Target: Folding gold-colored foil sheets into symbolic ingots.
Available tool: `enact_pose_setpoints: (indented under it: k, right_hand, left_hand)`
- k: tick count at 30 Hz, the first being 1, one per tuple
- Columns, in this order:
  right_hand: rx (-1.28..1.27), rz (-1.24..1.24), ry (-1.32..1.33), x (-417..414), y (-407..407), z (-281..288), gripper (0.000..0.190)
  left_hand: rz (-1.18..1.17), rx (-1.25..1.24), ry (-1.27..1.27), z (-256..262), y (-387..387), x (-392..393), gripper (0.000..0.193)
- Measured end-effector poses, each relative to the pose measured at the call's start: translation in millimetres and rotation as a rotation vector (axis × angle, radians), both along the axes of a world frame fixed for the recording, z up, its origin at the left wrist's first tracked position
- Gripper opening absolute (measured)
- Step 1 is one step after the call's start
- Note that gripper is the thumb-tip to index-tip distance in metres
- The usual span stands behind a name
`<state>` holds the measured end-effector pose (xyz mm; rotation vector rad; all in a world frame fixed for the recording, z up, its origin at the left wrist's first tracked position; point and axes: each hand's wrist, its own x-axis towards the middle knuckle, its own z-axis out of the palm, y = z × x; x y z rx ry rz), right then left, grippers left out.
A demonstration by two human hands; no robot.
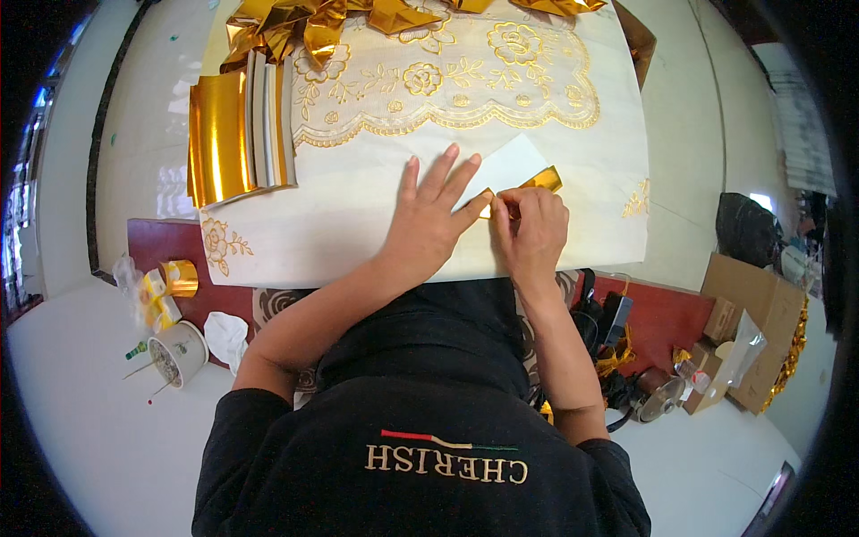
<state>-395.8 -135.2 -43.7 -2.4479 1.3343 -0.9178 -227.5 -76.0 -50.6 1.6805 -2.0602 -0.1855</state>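
Observation:
A sheet of gold foil paper lies slanted on the white tablecloth, its pale underside up. Its near edge is turned over, showing a gold strip on the right. My right hand pinches this folded edge between thumb and bent fingers, which cover part of it. My left hand lies flat with its fingers spread, the thumb tip touching the sheet close to the right thumb. To the left lies a stack of gold foil sheets, bent over so that gold faces and pale edges show.
Folded gold foil pieces are heaped at the table's far side. The tablecloth has gold flower embroidery. On the lower left are a pot with sticks and a white crumpled tissue. Cardboard boxes and cables stand at right.

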Motion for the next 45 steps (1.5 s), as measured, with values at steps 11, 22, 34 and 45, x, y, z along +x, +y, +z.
enact_pose_setpoints:
  k: [11,22,34,45]
  right_hand:
    - [-0.051,0.241,0.105,-27.5,22.4,0.7,0.047]
    - [0.024,0.214,0.385,-52.0,16.5,15.6,0.039]
    - [0.048,0.225,0.400,-66.7,14.9,18.8,0.053]
    - [-0.033,0.354,0.337,-41.7,12.0,8.0,0.040]
  left_hand:
    - [-0.059,0.039,-0.034,-3.8,-1.9,2.3,0.047]
    - [-0.061,0.062,-0.040,-4.2,-1.7,4.9,0.051]
    - [-0.051,0.068,-0.062,-6.4,-0.3,3.6,0.053]
    - [-0.037,0.062,-0.165,4.5,10.9,-3.3,0.054]
